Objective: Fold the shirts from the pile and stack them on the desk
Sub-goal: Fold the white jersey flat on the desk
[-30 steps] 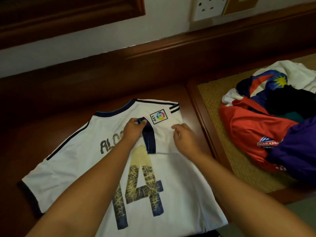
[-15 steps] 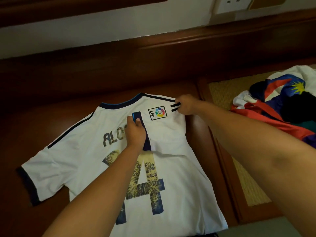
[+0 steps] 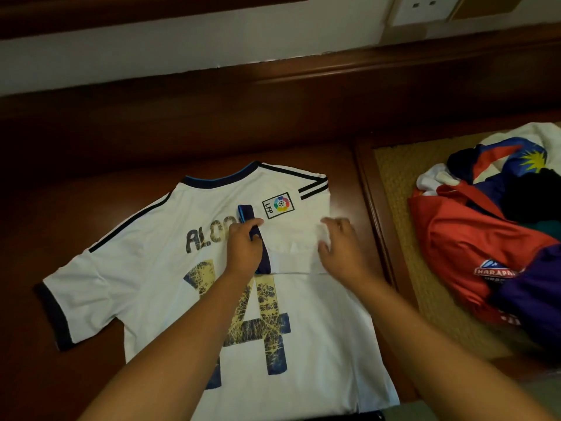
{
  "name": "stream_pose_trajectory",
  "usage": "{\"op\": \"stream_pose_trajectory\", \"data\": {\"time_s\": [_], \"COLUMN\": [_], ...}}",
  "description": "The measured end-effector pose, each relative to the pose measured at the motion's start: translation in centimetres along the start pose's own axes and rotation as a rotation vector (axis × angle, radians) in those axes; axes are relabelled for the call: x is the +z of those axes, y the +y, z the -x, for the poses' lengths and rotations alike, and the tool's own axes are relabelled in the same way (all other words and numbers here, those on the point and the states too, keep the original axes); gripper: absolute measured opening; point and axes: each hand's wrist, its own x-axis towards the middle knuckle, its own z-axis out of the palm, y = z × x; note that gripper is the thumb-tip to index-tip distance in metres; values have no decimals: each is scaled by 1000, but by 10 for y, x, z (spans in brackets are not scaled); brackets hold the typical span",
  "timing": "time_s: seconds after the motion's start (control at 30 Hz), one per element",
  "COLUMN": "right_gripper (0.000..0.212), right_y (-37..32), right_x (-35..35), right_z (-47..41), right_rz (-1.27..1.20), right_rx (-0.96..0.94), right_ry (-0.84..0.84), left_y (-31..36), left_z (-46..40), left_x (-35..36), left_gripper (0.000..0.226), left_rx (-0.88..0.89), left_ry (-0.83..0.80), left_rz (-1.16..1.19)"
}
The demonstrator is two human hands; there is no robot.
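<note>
A white football shirt (image 3: 151, 287) is lying back-side up on the dark wooden desk (image 3: 91, 183), its collar pointing toward the wall and its left sleeve still spread out flat. The right sleeve (image 3: 291, 226) is lying folded inward over the back, covering part of the printed name, with its dark cuff (image 3: 247, 214) running down the middle of the shirt. The left hand (image 3: 244, 247) is resting on that dark cuff, fingers close together and curling down onto the fabric; whether they are pinching it or only pressing cannot be told. The right hand (image 3: 340, 247) is lying just beside it on the folded sleeve's outer edge, fingers slightly spread and bending over the white cloth. A pile of shirts (image 3: 485, 232), red, purple, blue and white, is sitting well apart to the right on a woven mat (image 3: 394, 177)
</note>
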Motion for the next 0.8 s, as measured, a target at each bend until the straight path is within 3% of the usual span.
{"op": "stream_pose_trajectory", "data": {"time_s": [0.2, 0.3, 0.47, 0.67, 0.8], "right_gripper": [54, 53, 42, 49, 39], "right_y": [18, 31, 41, 51, 68], "right_x": [24, 25, 18, 19, 22], "right_z": [75, 95, 114, 142, 182], "right_rz": [35, 51, 2, 18, 37], "right_rx": [89, 215, 331, 307, 319], "right_ry": [4, -3, -8, -51, -41], "left_y": [-2, -7, -21, -31, -22], "left_z": [6, 23, 68, 84, 113], "left_x": [-12, -7, 20, 32, 42], "left_gripper": [44, 48, 45, 59, 59], "left_rx": [6, 130, 541, 403, 487], "left_ry": [117, 156, -143, -163, -213], "left_rz": [-249, -540, -841, -983, -989]}}
